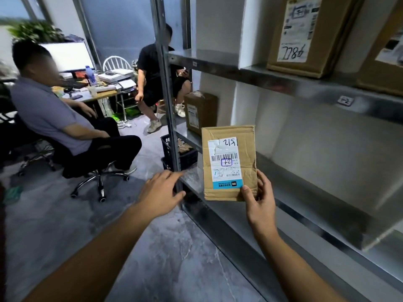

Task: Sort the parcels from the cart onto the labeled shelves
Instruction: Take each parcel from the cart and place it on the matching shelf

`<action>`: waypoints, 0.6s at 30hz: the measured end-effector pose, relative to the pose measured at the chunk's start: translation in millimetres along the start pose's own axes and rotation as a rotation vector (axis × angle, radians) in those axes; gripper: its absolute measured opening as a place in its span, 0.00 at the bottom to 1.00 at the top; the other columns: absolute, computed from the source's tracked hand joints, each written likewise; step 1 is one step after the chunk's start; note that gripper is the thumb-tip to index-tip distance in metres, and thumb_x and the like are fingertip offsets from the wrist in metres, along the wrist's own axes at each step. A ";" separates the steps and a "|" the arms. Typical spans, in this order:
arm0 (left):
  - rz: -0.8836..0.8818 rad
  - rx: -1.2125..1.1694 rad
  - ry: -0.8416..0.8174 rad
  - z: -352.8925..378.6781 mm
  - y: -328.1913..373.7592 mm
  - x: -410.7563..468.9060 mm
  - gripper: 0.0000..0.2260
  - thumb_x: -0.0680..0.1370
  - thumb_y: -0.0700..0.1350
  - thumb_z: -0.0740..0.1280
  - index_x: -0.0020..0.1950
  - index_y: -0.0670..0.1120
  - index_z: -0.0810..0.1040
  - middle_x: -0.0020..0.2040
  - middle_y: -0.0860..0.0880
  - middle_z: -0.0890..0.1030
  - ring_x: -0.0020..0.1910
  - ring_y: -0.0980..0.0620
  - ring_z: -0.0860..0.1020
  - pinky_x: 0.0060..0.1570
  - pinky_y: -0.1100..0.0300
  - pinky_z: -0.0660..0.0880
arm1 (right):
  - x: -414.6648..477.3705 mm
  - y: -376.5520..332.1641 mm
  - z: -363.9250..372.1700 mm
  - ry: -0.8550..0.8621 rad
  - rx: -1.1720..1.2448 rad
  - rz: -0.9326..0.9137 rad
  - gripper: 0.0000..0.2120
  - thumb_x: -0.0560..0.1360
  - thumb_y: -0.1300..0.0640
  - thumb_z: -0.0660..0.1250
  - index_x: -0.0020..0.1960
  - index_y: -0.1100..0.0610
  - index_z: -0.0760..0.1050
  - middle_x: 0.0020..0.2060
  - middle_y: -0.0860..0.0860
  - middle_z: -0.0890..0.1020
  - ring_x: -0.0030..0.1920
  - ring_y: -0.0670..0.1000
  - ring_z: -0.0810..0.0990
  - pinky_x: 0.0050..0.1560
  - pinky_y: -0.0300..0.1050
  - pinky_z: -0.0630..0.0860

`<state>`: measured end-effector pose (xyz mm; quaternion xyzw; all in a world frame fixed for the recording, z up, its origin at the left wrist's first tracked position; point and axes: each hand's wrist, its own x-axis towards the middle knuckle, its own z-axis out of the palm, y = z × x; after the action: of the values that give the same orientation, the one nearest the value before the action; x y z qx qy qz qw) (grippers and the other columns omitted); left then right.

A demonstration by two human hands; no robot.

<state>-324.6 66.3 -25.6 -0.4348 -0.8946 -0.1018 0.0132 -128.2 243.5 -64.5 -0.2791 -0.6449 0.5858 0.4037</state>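
Observation:
My right hand holds a small flat cardboard parcel upright by its lower right corner, thumb on the front. Its white label, with a barcode and handwritten marks, faces me. The parcel hangs in front of the metal shelf unit, level with the tier below a small tag reading 1-2. My left hand is empty, its fingers stretched out toward the shelf's upright post.
A labelled box stands on the upper shelf, with another box at the right edge. A third box stands on the far end of the middle shelf. A dark crate is on the floor. Two people sit at the left.

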 end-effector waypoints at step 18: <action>0.242 -0.047 -0.076 -17.0 -191.8 172.9 0.26 0.78 0.59 0.63 0.75 0.56 0.62 0.70 0.51 0.69 0.67 0.47 0.69 0.65 0.48 0.68 | 85.1 15.8 210.9 0.328 0.041 0.039 0.23 0.81 0.58 0.65 0.73 0.44 0.65 0.65 0.48 0.78 0.63 0.49 0.80 0.59 0.54 0.81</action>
<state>-583.0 81.8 -22.3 -0.5431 -0.8330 -0.1040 -0.0188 -352.9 205.1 -60.8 -0.3751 -0.5527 0.5532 0.4978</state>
